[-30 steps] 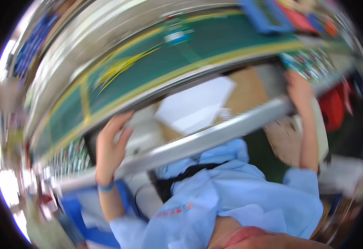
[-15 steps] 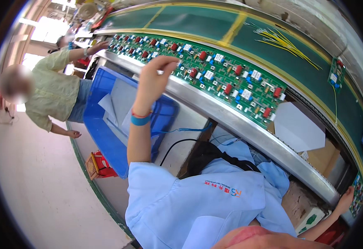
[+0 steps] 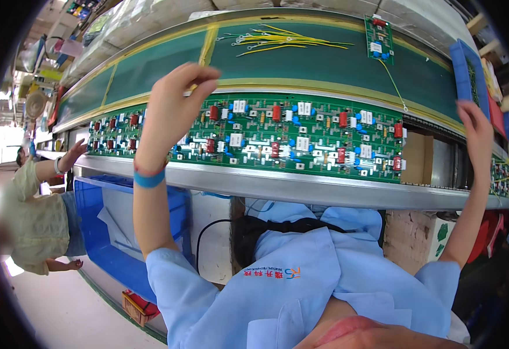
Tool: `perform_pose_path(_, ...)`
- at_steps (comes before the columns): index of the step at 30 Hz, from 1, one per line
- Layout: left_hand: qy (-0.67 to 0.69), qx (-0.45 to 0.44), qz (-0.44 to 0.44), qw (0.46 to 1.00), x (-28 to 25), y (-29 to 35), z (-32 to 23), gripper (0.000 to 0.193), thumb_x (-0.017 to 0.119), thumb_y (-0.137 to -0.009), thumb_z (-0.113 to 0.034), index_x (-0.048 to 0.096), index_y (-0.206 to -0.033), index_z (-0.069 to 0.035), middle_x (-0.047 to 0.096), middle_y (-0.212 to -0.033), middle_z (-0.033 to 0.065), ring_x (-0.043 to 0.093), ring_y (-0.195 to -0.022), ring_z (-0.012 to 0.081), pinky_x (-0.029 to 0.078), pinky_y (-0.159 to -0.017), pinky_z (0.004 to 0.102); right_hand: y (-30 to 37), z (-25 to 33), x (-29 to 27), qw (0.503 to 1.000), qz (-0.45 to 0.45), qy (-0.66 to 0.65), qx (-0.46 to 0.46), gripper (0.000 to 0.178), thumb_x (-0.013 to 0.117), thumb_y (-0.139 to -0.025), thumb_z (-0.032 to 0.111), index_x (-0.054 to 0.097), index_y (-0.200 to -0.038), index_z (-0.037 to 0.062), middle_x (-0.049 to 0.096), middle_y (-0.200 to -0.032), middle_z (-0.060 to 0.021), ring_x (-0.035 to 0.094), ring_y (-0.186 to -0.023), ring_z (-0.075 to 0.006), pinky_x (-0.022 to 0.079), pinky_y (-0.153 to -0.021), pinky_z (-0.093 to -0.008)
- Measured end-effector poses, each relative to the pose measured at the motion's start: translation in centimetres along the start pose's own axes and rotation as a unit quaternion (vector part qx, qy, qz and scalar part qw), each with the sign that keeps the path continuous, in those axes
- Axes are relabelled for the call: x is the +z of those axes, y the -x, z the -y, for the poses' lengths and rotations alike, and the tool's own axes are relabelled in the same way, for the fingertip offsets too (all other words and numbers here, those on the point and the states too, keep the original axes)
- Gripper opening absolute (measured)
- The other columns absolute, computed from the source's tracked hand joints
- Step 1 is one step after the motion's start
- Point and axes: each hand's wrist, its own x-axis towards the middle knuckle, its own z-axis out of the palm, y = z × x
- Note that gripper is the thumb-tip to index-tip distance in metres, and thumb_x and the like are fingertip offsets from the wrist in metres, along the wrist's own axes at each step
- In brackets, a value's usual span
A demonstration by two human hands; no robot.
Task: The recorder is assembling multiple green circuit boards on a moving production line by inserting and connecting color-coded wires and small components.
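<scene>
My left hand hovers over the long row of green circuit boards, its fingers bent and the thumb a little apart from them. I see nothing between its fingertips, and a blue band circles that wrist. The boards carry red, blue and white components. My right hand is raised at the far right, fingers apart and nothing visible in them. Nearest to it is a yellow wire hanging from a small green circuit board. A bundle of yellow wires lies on the green belt behind the row.
A metal rail runs along the front of the line. Below it at left stands a blue bin with papers. Another blue bin is at the back right. At far left, another person stands with one hand by the boards.
The view has swung round, so the line now lies more level. My right hand has risen from the boards at the far right end. My left hand's thumb and fingertips have parted slightly.
</scene>
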Motion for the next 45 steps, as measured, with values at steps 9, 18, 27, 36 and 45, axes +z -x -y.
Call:
perform_pose_path(9, -0.16, 0.078, 0.045, 0.983, 10.7, -10.7, 3.6, 0.014, 0.066, -0.083, -0.02, 0.067, -0.089, -0.007, 0.069, -0.09, 0.0126, 0.065, -0.088, 0.0335, 0.052, -0.074, 0.044, -13.7, 16.7, 14.8, 0.935, 0.111, 0.092, -0.323, 0.019, 0.07, -0.081, 0.017, 0.067, -0.096, 0.0043, 0.064, -0.099, -0.0157, 0.064, -0.091, -0.0338, 0.051, -0.073, -0.0435)
perform_pose_path(18, -0.114, 0.026, 0.156, 0.981, 10.8, -12.7, 5.3, 0.02, 0.067, -0.085, -0.023, 0.065, -0.088, -0.003, 0.068, -0.085, 0.0161, 0.065, -0.08, 0.0342, 0.051, -0.071, 0.0417, -15.7, 15.6, 16.9, 0.943, 0.205, 0.15, -0.214, 0.017, 0.069, -0.077, 0.022, 0.07, -0.085, 0.0068, 0.07, -0.088, -0.0161, 0.066, -0.087, -0.0344, 0.052, -0.074, -0.0457)
perform_pose_path(27, -0.22, 0.088, 0.204, 0.95, 9.7, -12.3, 3.5, 0.015, 0.058, -0.091, -0.013, 0.059, -0.101, -0.003, 0.065, -0.082, 0.0177, 0.063, -0.076, 0.036, 0.047, -0.065, 0.0448, -15.8, 14.1, 12.0, 0.958, 0.082, 0.035, -0.274, 0.014, 0.059, -0.073, 0.005, 0.069, -0.08, -0.0008, 0.067, -0.081, -0.0234, 0.066, -0.082, -0.0396, 0.052, -0.072, -0.0455)
perform_pose_path(36, -0.174, -0.01, 0.114, 0.978, 6.6, -10.0, 3.6, 0.025, 0.052, -0.097, -0.011, 0.058, -0.121, -0.007, 0.069, -0.087, 0.0077, 0.063, -0.068, 0.0147, 0.048, -0.063, 0.0283, -6.5, 7.5, 3.2, 0.931, 0.158, -0.328, -0.017, 0.005, 0.061, -0.088, 0.001, 0.057, -0.089, -0.0019, 0.064, -0.082, -0.0086, 0.054, -0.068, -0.008, 0.045, -0.061, -0.0248)
perform_pose_path(45, 0.001, -0.19, 0.013, 0.982, 6.0, -10.5, 3.8, 0.023, 0.066, -0.092, -0.014, 0.069, -0.106, 0.003, 0.07, -0.096, 0.01, 0.062, -0.082, 0.0097, 0.047, -0.073, 0.0201, -2.8, 3.1, 3.9, 0.87, 0.346, -0.351, 0.022, 0.005, 0.061, -0.088, 0.001, 0.065, -0.092, 0.0007, 0.06, -0.07, -0.0059, 0.047, -0.055, -0.0077, 0.034, -0.049, -0.0273)
